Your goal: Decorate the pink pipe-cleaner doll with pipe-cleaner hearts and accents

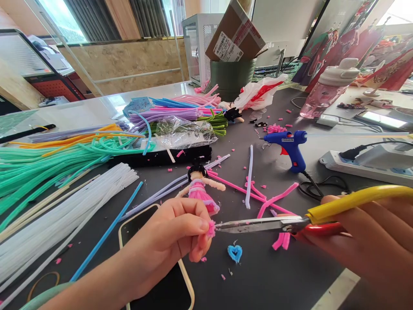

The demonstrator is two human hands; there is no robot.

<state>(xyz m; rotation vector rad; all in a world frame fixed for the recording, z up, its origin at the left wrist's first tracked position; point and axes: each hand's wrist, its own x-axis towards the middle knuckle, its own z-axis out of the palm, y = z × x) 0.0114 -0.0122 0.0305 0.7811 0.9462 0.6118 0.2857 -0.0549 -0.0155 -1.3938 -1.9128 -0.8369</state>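
My left hand (180, 230) pinches a small fuzzy pink piece (211, 229) between thumb and fingers. The scissors (264, 224), with yellow and red handles, are in my right hand (364, 241); their tips touch or nearly touch the pink piece, and the blades look almost closed. Just beyond my left hand lies a small doll (200, 191) with black hair and a pink dress. A blue fuzzy heart (235, 253) rests on the dark table below the blades. Pink stems (277, 200) lie behind the scissors. Beneath my left forearm is a phone (171, 284), partly covered.
Bundles of green stems (58, 165) and white stems (64, 215) fill the left side. A blue glue gun (287, 144) lies at right, near a power strip (371, 165) and a pink bottle (329, 90). Behind stands a green bin (232, 79) holding a cardboard box (235, 34).
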